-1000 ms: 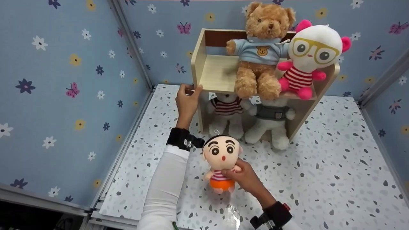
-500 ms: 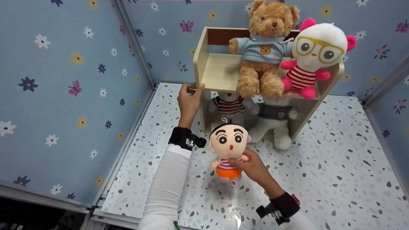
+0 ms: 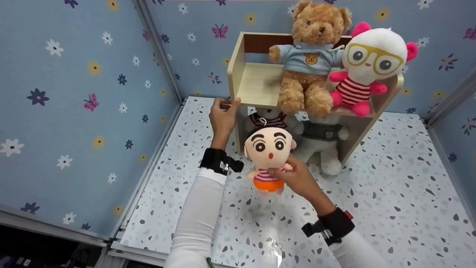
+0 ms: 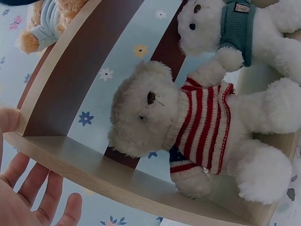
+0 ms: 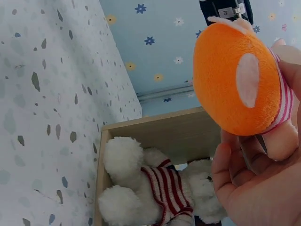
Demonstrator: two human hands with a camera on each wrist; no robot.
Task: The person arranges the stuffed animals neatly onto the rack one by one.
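Observation:
My right hand (image 3: 302, 179) grips a small plush boy doll (image 3: 270, 153) by its striped body, thumb across the front. The doll is upright, raised in front of the wooden shelf (image 3: 258, 87); the right wrist view shows its orange bottom (image 5: 225, 80). With my left hand (image 3: 223, 120) I hold the left edge of the shelf, thumb in front. A brown teddy bear (image 3: 306, 61) in a blue hoodie and a pink-and-white plush panda (image 3: 357, 89) sit on the upper level. Below are a white bear in a striped sweater (image 4: 204, 127) and a white bear in a green-grey sweater (image 3: 319, 130).
The shelf stands on a speckled white tabletop (image 3: 390, 193), against a blue flowered wall (image 3: 200, 48). Another flowered panel (image 3: 85, 141) rises at the left. Bare upper-level board lies left of the brown bear.
My right hand has carried the doll up and forward to the shelf, where it now partly covers the striped-sweater bear. My left hand keeps its hold on the shelf edge.

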